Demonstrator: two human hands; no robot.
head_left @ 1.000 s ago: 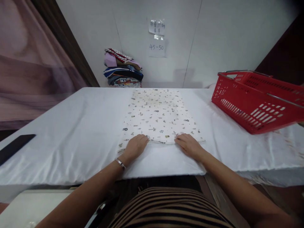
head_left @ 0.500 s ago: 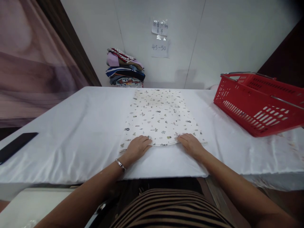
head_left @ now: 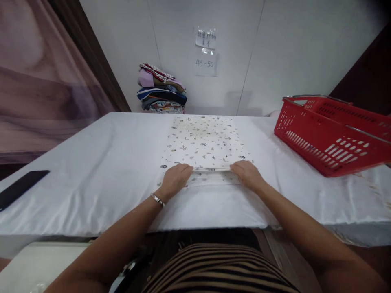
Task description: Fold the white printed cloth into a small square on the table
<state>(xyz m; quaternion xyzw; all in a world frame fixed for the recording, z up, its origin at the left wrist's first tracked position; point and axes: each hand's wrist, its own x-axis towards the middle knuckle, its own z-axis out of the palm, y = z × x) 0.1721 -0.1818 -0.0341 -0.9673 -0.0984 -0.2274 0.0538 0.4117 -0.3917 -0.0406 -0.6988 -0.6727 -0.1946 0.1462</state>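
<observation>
A cream cloth with small printed motifs lies flat on the white-covered table in front of me. My left hand grips the left part of its near edge, with a bracelet on that wrist. The right part of the same edge is held by my right hand. Between the two hands the edge is raised a little and turned away from me, and its paler underside faces me. My thumbs are mostly hidden.
At right stands a red plastic basket with metal handles. A pile of folded cloths rises behind the table against the wall. A dark flat object lies at the left edge. Paper signs hang on the wall.
Both hands have moved away from me, lifting the cloth's near edge and bringing it forward over the rest. The basket and the pile of cloths stay where they were.
</observation>
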